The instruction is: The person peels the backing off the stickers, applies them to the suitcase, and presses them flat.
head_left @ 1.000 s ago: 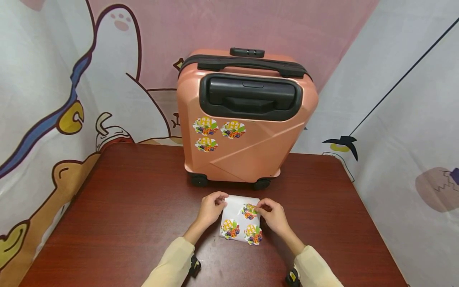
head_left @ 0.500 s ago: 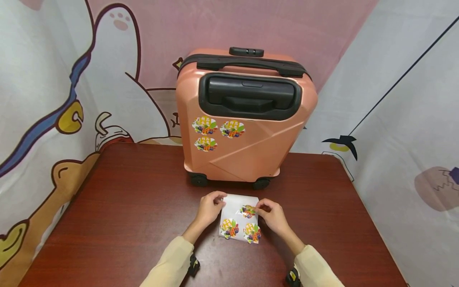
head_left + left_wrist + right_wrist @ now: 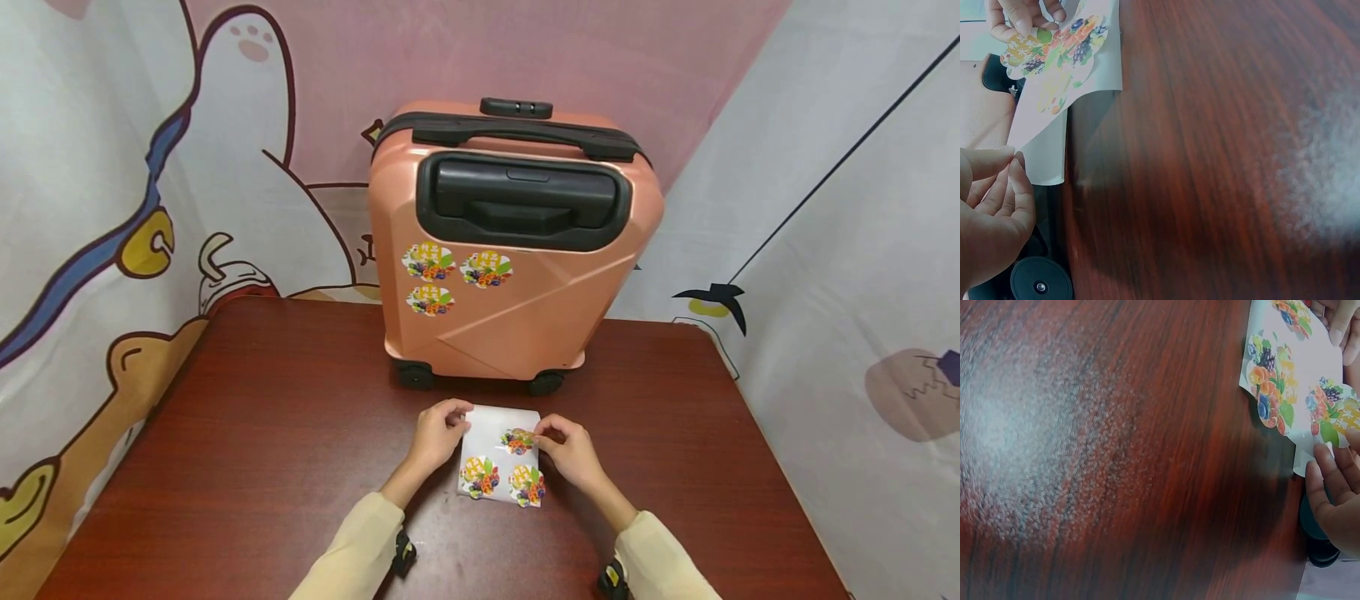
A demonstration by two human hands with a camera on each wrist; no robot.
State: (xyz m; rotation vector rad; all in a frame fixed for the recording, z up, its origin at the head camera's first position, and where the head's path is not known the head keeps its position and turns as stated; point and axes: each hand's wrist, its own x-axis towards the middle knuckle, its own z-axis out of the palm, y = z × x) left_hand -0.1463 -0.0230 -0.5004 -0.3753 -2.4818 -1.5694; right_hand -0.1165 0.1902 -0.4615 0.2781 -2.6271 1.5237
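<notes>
Between both hands lies a white sticker sheet (image 3: 491, 425) with round fruit stickers on it. Its upper left corner is pinched by my left hand (image 3: 437, 435), thumb against fingertips. At the sheet's right edge, my right hand (image 3: 572, 450) pinches the upper right fruit sticker (image 3: 517, 442), which looks partly lifted and tilted from the backing. Two more stickers, a left one (image 3: 480, 477) and a right one (image 3: 527, 485), sit along the lower part. In the left wrist view, the sheet (image 3: 1100, 75) bends up off the table.
A salmon-pink suitcase (image 3: 517, 308) stands upright behind the sheet, on small black wheels (image 3: 416, 376). Three fruit stickers, one of them a lower sticker (image 3: 431, 301), are on its front left. Beneath everything is a dark red-brown wooden table (image 3: 285, 417), with a cartoon-printed cloth (image 3: 315, 100) behind it.
The pinched sticker has tilted a little more and looks narrower from above. Both hands keep their grips with barely any movement.
</notes>
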